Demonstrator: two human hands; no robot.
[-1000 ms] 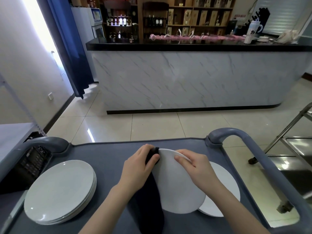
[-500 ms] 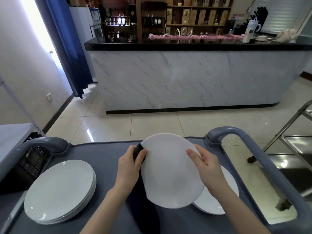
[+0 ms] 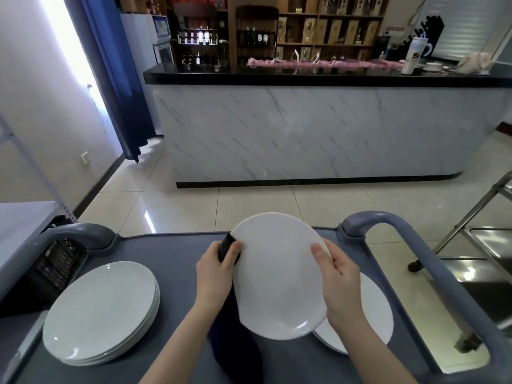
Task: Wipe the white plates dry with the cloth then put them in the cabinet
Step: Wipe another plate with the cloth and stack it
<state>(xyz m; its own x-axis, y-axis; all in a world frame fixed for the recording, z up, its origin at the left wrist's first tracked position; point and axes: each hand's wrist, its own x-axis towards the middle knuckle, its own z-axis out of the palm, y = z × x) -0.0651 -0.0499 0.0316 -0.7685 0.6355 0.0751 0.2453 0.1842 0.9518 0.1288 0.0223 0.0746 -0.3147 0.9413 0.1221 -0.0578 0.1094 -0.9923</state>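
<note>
You've got the cart (image 3: 171, 253) right in front of you. The stack (image 3: 102, 311) sits on its left side and a lone plate (image 3: 379, 309) lies on its right. Between them, your left hand (image 3: 214, 270) and right hand (image 3: 340, 278) hold the raised plate (image 3: 279, 275) above the cart, with the cloth (image 3: 228, 246) pinched at its left edge and trailing down underneath. The counter (image 3: 304, 128) is across the floor behind, and the sink (image 3: 493, 273) is off to the right.

- A tilted white plate (image 3: 279, 275) is held above the grey cart (image 3: 171, 253).
- The left hand (image 3: 214, 270) pinches a dark cloth (image 3: 227, 246) against the plate's left rim.
- The right hand (image 3: 340, 284) grips the right rim.
- A plate stack (image 3: 99, 311) lies at the left; a single plate (image 3: 379, 314) lies at the right, partly under the held one.
</note>
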